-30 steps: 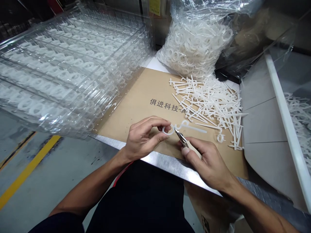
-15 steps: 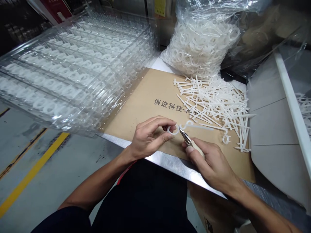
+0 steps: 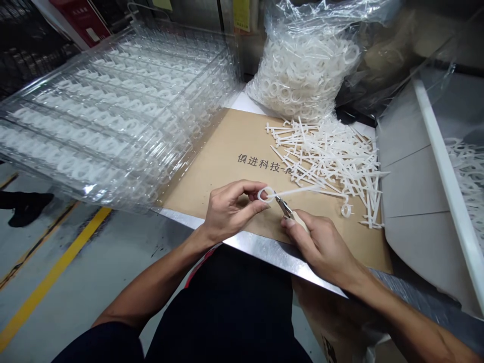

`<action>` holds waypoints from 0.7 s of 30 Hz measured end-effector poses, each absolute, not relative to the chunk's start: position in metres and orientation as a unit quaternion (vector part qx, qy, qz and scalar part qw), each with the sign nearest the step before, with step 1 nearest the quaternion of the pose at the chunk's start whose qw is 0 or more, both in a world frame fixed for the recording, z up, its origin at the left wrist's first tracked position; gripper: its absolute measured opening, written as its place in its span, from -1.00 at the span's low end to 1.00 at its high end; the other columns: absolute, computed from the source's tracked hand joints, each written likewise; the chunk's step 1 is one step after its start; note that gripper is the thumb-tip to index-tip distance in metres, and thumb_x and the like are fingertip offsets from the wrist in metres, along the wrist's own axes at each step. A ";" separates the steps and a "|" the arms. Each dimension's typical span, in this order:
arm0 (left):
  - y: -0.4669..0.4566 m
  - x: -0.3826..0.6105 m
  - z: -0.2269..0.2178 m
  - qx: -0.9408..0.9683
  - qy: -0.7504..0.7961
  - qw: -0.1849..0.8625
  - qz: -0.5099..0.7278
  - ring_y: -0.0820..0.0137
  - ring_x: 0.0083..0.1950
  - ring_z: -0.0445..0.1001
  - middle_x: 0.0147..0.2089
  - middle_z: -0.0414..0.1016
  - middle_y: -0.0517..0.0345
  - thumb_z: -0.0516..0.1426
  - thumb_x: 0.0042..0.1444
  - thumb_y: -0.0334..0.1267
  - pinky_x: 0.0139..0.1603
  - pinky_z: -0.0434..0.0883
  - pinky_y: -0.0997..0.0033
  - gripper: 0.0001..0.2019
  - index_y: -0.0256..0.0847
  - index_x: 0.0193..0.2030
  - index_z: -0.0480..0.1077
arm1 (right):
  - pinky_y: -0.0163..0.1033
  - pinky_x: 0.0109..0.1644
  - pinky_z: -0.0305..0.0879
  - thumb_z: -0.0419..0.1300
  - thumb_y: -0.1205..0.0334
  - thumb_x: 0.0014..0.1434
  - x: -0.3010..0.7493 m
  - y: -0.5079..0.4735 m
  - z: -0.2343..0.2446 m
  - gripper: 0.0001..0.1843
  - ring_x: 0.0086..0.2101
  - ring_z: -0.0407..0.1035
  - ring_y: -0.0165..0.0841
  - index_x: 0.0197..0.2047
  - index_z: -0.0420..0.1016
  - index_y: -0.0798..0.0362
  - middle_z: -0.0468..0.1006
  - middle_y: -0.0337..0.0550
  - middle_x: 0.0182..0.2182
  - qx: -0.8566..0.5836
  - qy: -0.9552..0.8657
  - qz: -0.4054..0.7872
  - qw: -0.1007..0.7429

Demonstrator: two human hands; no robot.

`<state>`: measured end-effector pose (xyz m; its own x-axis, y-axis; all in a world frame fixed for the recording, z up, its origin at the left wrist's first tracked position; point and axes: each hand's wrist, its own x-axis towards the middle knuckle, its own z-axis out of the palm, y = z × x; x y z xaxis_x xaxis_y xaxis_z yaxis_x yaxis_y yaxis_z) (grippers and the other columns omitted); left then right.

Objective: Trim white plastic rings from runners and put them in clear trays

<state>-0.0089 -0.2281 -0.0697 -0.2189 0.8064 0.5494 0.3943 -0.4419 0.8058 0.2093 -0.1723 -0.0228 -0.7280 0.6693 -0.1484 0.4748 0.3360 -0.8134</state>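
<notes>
Between the thumb and fingers of my left hand (image 3: 236, 206) is a white plastic ring (image 3: 265, 194). A thin white sprue stick (image 3: 297, 190) runs from beside the ring to the right, towards the pile; I cannot tell whether the two are joined. My right hand (image 3: 321, 239) is wrapped round a pair of side cutters (image 3: 300, 220) with pale handles. The metal jaws point up and left, close to the ring's right side. Past the cutters lies a heap of white plastic sprues (image 3: 333, 156) on the brown cardboard (image 3: 212, 166).
Stacked clear trays (image 3: 124, 121) with rows of white rings stand at the left. A clear bag (image 3: 302, 70) full of rings is at the back. On the right, a white-edged bin (image 3: 442, 166) holds more parts. A person's dark shoe (image 3: 32, 207) is on the floor.
The stick now lies across the ring's right side, where a hooked piece lay beyond the cutter tips before. The cutters moved slightly left. A person's foot has appeared at the left.
</notes>
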 end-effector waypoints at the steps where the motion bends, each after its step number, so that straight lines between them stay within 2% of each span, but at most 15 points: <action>1: -0.228 -0.009 -0.070 0.599 0.498 0.175 0.602 0.40 -0.25 0.67 -0.22 0.70 0.05 0.40 0.16 -0.32 -0.24 0.63 0.50 -0.72 -0.27 0.01 0.59 | -0.20 -0.37 0.13 -0.04 0.08 0.50 0.209 -0.172 -0.024 -0.60 -0.51 0.24 -0.35 -0.40 0.27 -0.01 0.33 -0.28 -0.54 -0.354 -0.807 0.460 0.108; 7: -0.230 -0.011 -0.073 0.597 0.492 0.172 0.610 0.39 -0.22 0.66 -0.21 0.69 0.05 0.41 0.14 -0.35 -0.14 0.64 0.42 -0.67 -0.26 0.05 0.57 | -0.23 -0.43 0.16 -0.02 -0.01 0.52 0.212 -0.169 -0.033 -0.58 -0.51 0.25 -0.36 -0.26 0.45 0.05 0.37 -0.26 -0.51 -0.366 -0.765 0.514 0.128; 14: -0.231 -0.011 -0.074 0.598 0.482 0.171 0.617 0.37 -0.25 0.63 -0.22 0.67 0.05 0.43 0.11 -0.39 -0.19 0.62 0.40 -0.63 -0.24 0.06 0.57 | -0.25 -0.46 0.17 -0.01 0.00 0.52 0.213 -0.170 -0.030 -0.59 -0.52 0.23 -0.38 -0.20 0.50 0.06 0.33 -0.27 -0.50 -0.348 -0.750 0.547 0.135; 21: -0.232 -0.013 -0.071 0.627 0.483 0.141 0.594 0.38 -0.26 0.63 -0.22 0.66 0.08 0.43 0.12 -0.34 -0.22 0.58 0.42 -0.63 -0.22 0.07 0.55 | -0.25 -0.46 0.16 0.02 0.06 0.49 0.212 -0.169 -0.028 -0.64 -0.52 0.22 -0.36 -0.25 0.50 0.04 0.31 -0.28 -0.53 -0.343 -0.761 0.533 0.137</action>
<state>-0.0128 -0.2318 -0.0712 -0.1736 0.7741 0.6087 0.4386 -0.4927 0.7516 0.2124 -0.1695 -0.0277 -0.7279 0.6675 -0.1569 0.3758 0.1969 -0.9055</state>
